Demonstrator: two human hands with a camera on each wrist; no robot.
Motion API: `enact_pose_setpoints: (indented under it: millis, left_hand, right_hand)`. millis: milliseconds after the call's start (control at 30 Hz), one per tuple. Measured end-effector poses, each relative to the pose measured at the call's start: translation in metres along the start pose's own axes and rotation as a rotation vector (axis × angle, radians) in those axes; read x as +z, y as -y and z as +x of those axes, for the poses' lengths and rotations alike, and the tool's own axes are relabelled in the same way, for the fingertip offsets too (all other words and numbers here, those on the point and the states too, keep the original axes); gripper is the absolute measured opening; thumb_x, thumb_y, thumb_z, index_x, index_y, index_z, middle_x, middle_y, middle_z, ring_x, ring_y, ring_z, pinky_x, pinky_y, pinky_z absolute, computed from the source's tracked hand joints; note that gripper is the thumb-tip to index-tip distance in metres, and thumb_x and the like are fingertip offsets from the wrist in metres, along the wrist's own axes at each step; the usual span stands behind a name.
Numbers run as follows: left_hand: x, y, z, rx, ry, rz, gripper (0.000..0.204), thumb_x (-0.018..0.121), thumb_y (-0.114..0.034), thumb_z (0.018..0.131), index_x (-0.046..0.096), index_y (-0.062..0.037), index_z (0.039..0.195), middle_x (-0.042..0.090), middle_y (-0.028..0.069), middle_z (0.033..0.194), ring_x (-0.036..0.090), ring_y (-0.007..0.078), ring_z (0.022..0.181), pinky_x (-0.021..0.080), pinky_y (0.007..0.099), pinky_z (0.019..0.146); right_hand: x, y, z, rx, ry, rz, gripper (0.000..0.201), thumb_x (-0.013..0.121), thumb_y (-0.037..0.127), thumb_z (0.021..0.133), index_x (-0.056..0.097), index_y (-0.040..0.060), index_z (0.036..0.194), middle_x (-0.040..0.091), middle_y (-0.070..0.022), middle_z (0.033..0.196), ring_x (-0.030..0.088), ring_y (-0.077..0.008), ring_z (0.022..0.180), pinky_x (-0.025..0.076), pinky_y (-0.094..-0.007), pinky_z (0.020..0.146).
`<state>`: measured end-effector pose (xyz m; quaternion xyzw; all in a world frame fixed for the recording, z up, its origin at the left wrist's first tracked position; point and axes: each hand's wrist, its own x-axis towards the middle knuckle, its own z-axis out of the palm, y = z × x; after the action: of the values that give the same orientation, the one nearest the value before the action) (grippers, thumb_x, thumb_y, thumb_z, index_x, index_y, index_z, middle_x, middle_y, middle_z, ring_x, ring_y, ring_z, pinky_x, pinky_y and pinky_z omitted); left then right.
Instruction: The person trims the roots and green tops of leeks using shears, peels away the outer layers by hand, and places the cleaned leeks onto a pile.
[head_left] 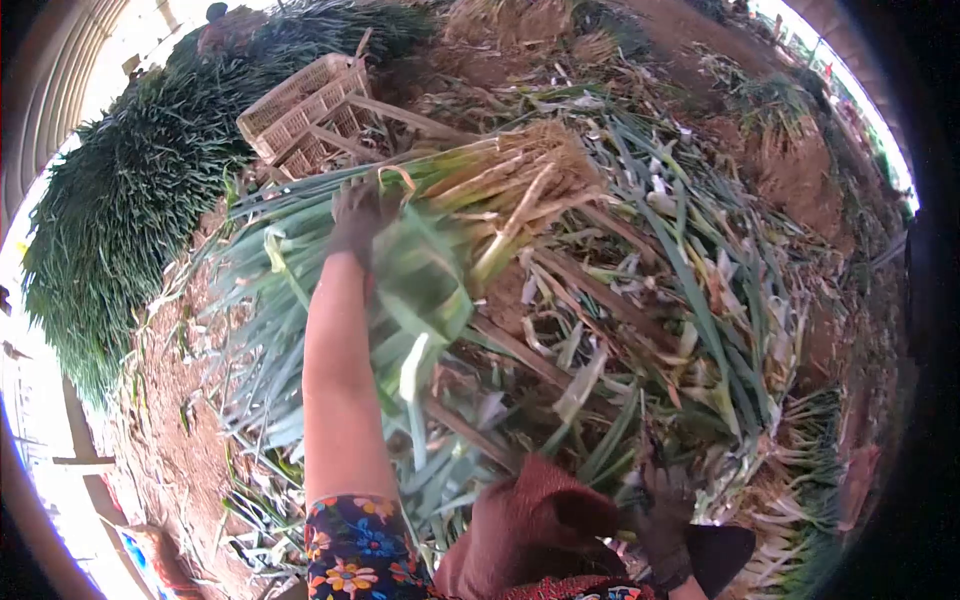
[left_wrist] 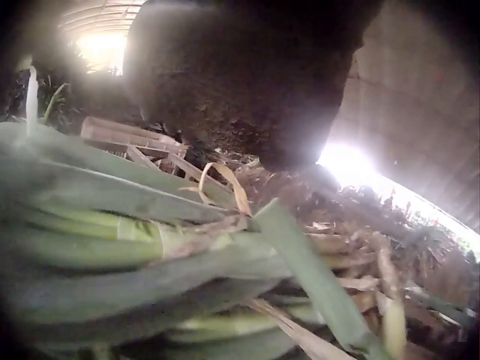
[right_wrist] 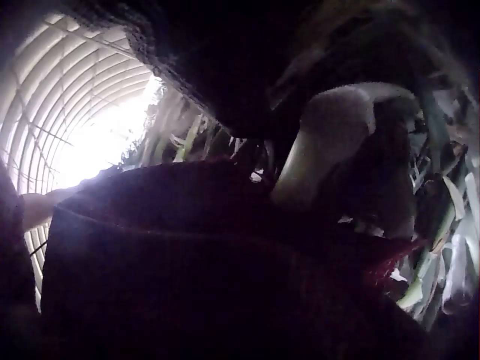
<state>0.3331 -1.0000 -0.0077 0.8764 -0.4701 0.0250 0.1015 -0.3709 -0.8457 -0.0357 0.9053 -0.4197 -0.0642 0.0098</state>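
Note:
In the head view my gloved left hand [head_left: 360,215] reaches forward onto a bundle of long green onions [head_left: 480,185], its fingers on the leaves. The roots of the bundle point right and the leaves spread left. In the left wrist view the dark glove [left_wrist: 240,82] hangs over the green leaves [left_wrist: 135,292]. A broad leaf below my left wrist is blurred. My gloved right hand [head_left: 665,520] is low by my lap, beside a dark red cloth [head_left: 510,515]. A pale stalk [right_wrist: 322,142] shows near the dark glove in the right wrist view; I cannot tell whether it is held.
A plastic crate [head_left: 305,110] stands behind the bundle, with wooden slats [head_left: 410,115] next to it. A large heap of green onions [head_left: 130,220] rises at the left. Stripped leaves [head_left: 700,290] litter the right side. More onions [head_left: 800,500] lie at the lower right.

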Motion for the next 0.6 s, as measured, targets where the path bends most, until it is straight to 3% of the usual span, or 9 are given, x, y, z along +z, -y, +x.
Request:
enact_pose_setpoints:
  millis: [33, 133, 167, 267, 300, 400, 433, 533, 600]
  left_hand:
    - [0.020, 0.019, 0.020, 0.024, -0.011, 0.037, 0.075, 0.050, -0.062, 0.088, 0.047, -0.0110, 0.143, 0.043, 0.0207, 0.149, 0.043, 0.0399, 0.135, 0.037, 0.0525, 0.108]
    - [0.036, 0.032, 0.055, 0.021, -0.054, 0.180, 0.065, 0.051, -0.052, 0.093, 0.043, -0.0105, 0.143, 0.052, 0.0209, 0.139, 0.047, 0.0391, 0.131, 0.041, 0.0497, 0.106]
    - [0.025, 0.027, 0.057, -0.015, 0.071, 0.156, 0.068, 0.045, -0.056, 0.095, 0.043, -0.0100, 0.145, 0.044, 0.0196, 0.148, 0.036, 0.0372, 0.141, 0.035, 0.0464, 0.112]
    - [0.042, 0.042, 0.106, 0.022, 0.316, 0.182, 0.067, 0.045, -0.056, 0.095, 0.045, -0.0103, 0.144, 0.045, 0.0183, 0.148, 0.037, 0.0368, 0.140, 0.035, 0.0464, 0.112]
    - [0.073, 0.066, 0.119, 0.069, 0.174, 0.166, 0.063, 0.048, -0.053, 0.094, 0.049, -0.0104, 0.141, 0.051, 0.0190, 0.142, 0.044, 0.0363, 0.135, 0.037, 0.0451, 0.111]
    - [0.125, 0.109, 0.161, 0.241, 0.188, 0.262, 0.061, 0.048, -0.053, 0.093, 0.055, -0.0085, 0.135, 0.056, 0.0202, 0.136, 0.050, 0.0371, 0.130, 0.039, 0.0454, 0.109]
    - [0.138, 0.112, 0.170, 0.232, 0.190, 0.279, 0.052, 0.049, -0.045, 0.093, 0.056, -0.0102, 0.131, 0.058, 0.0192, 0.132, 0.052, 0.0366, 0.127, 0.041, 0.0459, 0.106]
    - [0.140, 0.099, 0.172, 0.203, 0.222, 0.258, 0.035, 0.051, -0.029, 0.094, 0.058, -0.0142, 0.124, 0.061, 0.0176, 0.126, 0.056, 0.0360, 0.123, 0.043, 0.0467, 0.102]
    - [0.089, 0.063, 0.144, 0.202, 0.287, 0.155, 0.034, 0.050, -0.029, 0.094, 0.058, -0.0155, 0.124, 0.060, 0.0183, 0.129, 0.056, 0.0368, 0.123, 0.043, 0.0465, 0.102]
  right_hand:
    - [0.020, -0.003, -0.003, 0.089, -0.058, 0.057, 0.080, 0.068, 0.037, 0.080, 0.038, 0.0034, 0.147, 0.045, -0.0231, 0.142, 0.041, -0.0426, 0.133, 0.027, -0.0548, 0.112]
    - [0.039, 0.000, 0.003, 0.259, 0.017, 0.126, 0.080, 0.070, 0.034, 0.079, 0.039, 0.0025, 0.146, 0.046, -0.0231, 0.142, 0.043, -0.0431, 0.131, 0.031, -0.0548, 0.110]
    - [0.024, -0.001, 0.016, 0.229, 0.016, 0.171, 0.080, 0.072, 0.028, 0.077, 0.039, 0.0005, 0.144, 0.048, -0.0242, 0.139, 0.045, -0.0438, 0.128, 0.034, -0.0546, 0.108]
    - [0.029, -0.004, 0.024, 0.192, -0.015, 0.157, 0.080, 0.074, 0.022, 0.075, 0.040, -0.0003, 0.143, 0.049, -0.0256, 0.135, 0.046, -0.0445, 0.127, 0.036, -0.0543, 0.106]
    - [0.024, 0.002, 0.025, 0.221, -0.032, 0.212, 0.078, 0.073, 0.022, 0.076, 0.039, -0.0009, 0.143, 0.050, -0.0272, 0.132, 0.046, -0.0458, 0.125, 0.035, -0.0541, 0.106]
    - [0.025, 0.001, 0.026, 0.268, 0.017, 0.217, 0.078, 0.073, 0.022, 0.076, 0.039, -0.0010, 0.143, 0.050, -0.0274, 0.132, 0.046, -0.0458, 0.125, 0.035, -0.0542, 0.106]
    - [0.024, 0.001, 0.028, 0.282, 0.033, 0.216, 0.078, 0.073, 0.023, 0.076, 0.039, -0.0010, 0.143, 0.050, -0.0274, 0.132, 0.046, -0.0458, 0.125, 0.035, -0.0542, 0.106]
    - [0.022, -0.001, 0.031, 0.300, 0.064, 0.225, 0.078, 0.072, 0.023, 0.076, 0.039, -0.0011, 0.143, 0.050, -0.0276, 0.132, 0.046, -0.0459, 0.125, 0.034, -0.0543, 0.106]
    - [0.019, 0.000, 0.032, 0.315, 0.084, 0.226, 0.078, 0.072, 0.023, 0.076, 0.039, -0.0011, 0.143, 0.050, -0.0276, 0.132, 0.046, -0.0459, 0.125, 0.034, -0.0543, 0.106]
